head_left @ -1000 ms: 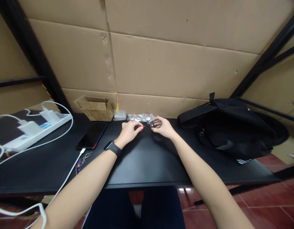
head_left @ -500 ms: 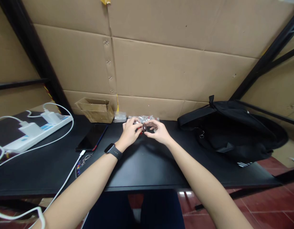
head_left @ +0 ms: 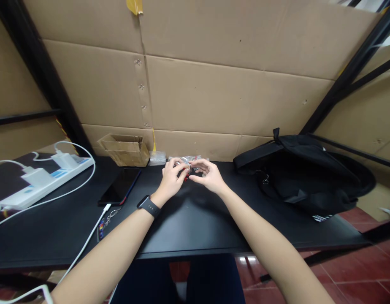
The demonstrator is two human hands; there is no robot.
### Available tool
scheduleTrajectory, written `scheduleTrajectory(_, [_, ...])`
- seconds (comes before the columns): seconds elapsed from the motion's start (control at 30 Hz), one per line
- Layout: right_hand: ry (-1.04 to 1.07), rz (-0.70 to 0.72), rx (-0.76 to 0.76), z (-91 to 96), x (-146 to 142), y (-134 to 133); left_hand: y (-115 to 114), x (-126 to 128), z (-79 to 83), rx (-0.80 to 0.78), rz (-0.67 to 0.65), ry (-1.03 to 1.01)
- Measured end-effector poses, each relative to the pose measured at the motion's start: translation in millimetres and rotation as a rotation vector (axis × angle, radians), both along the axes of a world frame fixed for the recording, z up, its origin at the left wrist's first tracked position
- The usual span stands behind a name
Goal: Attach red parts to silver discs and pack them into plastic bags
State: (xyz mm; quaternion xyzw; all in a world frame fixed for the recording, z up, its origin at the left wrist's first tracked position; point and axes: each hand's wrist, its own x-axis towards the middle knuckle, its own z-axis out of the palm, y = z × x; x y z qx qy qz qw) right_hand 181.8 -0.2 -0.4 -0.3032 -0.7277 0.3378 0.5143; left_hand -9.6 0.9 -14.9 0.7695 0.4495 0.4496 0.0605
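Observation:
Above the back middle of the desk, my left hand (head_left: pixel 172 177), with a dark watch (head_left: pixel 148 205) on its wrist, pinches a small thin round piece (head_left: pixel 189 168) between thumb and finger. The piece now shows nearly edge-on, so its kind is hard to tell. A bit of red (head_left: pixel 186 174) shows just below the left fingertips. Facing it, my right hand (head_left: pixel 210 176) has its thumb and curved fingers apart, their tips close to the piece. Crinkled clear plastic bags (head_left: pixel 198 158) lie right behind both hands, partly hidden by the fingers.
A cardboard box (head_left: pixel 127 153) stands at the back left beside a clear packet (head_left: pixel 157 158). Left lie a phone (head_left: pixel 120 185), a keychain (head_left: pixel 108 221), a white cable (head_left: pixel 95 228) and a power strip (head_left: pixel 46 185). A black bag (head_left: pixel 305 177) fills the right side of the black desk (head_left: pixel 195 228).
The dark brown round piece between my hands has turned from a broad view to nearly edge-on. My right thumb and fingers have come slightly away from it. The view has shifted slightly.

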Motion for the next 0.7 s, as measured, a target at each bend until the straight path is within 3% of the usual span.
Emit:
scheduleTrajectory(0.27, [-0.013,-0.03,0.041,1.9,-2.2,-4.3,-3.2,-3.7,5.3,0.146,0.009,-0.156])
scheduleTrajectory(0.5, [-0.025,-0.049,0.051,3.6,-4.0,-6.5,-3.0,-5.0,4.9,0.118,-0.007,-0.264])
scheduleTrajectory(0.7, [-0.054,-0.063,0.071,4.4,-1.5,-6.1,-8.1,-7.0,12.6,0.085,0.057,-0.083])
